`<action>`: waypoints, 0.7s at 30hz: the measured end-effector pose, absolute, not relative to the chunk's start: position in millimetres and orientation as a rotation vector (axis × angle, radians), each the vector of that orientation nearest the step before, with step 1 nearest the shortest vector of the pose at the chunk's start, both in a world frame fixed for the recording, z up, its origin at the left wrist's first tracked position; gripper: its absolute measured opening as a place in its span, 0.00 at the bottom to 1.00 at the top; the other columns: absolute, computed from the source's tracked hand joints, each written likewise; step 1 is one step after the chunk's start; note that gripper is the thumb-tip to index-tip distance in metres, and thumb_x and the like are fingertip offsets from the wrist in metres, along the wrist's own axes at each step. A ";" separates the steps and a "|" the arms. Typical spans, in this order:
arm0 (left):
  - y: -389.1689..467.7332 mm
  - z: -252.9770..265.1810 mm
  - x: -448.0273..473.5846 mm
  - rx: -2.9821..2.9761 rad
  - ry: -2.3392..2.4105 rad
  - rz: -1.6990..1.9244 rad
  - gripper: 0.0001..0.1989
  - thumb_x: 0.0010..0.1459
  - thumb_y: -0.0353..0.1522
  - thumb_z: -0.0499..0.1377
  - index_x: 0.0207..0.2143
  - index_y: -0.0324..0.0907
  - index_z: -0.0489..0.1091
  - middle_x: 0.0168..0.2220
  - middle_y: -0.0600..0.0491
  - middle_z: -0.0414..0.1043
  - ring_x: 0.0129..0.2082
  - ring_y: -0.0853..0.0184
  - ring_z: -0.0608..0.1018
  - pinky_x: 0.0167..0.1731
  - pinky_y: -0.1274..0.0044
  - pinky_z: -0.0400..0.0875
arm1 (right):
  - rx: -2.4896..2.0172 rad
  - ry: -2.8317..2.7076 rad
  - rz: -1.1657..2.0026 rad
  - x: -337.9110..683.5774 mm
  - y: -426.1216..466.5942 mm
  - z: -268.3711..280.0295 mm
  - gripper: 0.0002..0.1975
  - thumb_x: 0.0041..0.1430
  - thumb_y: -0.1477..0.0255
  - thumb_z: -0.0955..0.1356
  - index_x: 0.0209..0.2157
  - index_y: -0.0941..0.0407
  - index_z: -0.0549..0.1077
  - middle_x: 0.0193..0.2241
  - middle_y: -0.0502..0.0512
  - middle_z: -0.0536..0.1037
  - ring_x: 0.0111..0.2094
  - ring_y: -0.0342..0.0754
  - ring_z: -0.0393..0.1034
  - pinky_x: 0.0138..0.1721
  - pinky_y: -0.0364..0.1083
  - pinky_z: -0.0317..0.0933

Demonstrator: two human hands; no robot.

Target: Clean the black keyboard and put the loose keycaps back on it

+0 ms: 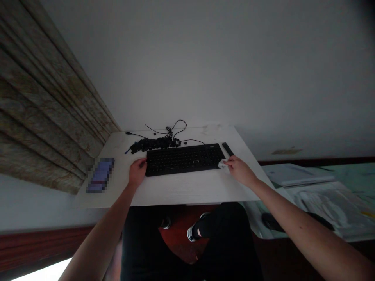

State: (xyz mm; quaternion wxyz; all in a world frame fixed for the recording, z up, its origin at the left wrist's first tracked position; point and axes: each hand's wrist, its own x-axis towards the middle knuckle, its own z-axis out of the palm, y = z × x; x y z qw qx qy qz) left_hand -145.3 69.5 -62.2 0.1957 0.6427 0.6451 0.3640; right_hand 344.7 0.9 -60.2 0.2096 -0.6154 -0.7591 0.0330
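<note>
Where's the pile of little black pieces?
In the head view, the pile of little black pieces is left of centre on the white table, just beyond the left part of the keyboard.

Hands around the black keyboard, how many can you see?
2. The left hand is at the left end of the keyboard; the right hand pinches a crumpled white piece at its near right corner. No other hand shows.
</note>
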 end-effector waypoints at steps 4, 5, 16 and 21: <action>70.5 -62.9 -145.3 1.802 1.813 1.007 0.16 0.60 0.33 0.56 0.48 0.43 0.77 0.49 0.48 0.78 0.50 0.58 0.78 0.57 0.64 0.68 | -1.730 -2.044 0.022 338.0 22.6 -53.0 0.16 0.57 0.80 0.62 0.36 0.55 0.82 0.34 0.58 0.76 0.33 0.49 0.72 0.42 0.48 0.68; 70.4 -62.8 -145.6 1.805 1.816 1.000 0.16 0.60 0.33 0.56 0.48 0.43 0.77 0.48 0.48 0.78 0.50 0.58 0.78 0.57 0.64 0.68 | -1.729 -2.012 -0.009 334.2 31.0 -52.2 0.16 0.57 0.80 0.63 0.37 0.55 0.82 0.35 0.58 0.77 0.34 0.49 0.73 0.43 0.48 0.68; 71.1 -65.1 -146.0 1.807 1.804 1.028 0.16 0.60 0.34 0.56 0.47 0.43 0.77 0.48 0.48 0.78 0.50 0.58 0.78 0.57 0.64 0.68 | -1.694 -2.088 0.045 336.8 -7.5 -64.0 0.17 0.58 0.81 0.62 0.37 0.53 0.81 0.34 0.59 0.76 0.37 0.52 0.72 0.45 0.52 0.68; 71.1 -64.3 -145.3 1.827 1.814 1.016 0.15 0.60 0.33 0.56 0.47 0.43 0.78 0.47 0.48 0.79 0.49 0.58 0.78 0.58 0.64 0.68 | -1.733 -2.003 0.084 334.9 4.1 -54.1 0.17 0.59 0.80 0.62 0.37 0.54 0.82 0.35 0.59 0.76 0.37 0.52 0.73 0.45 0.52 0.68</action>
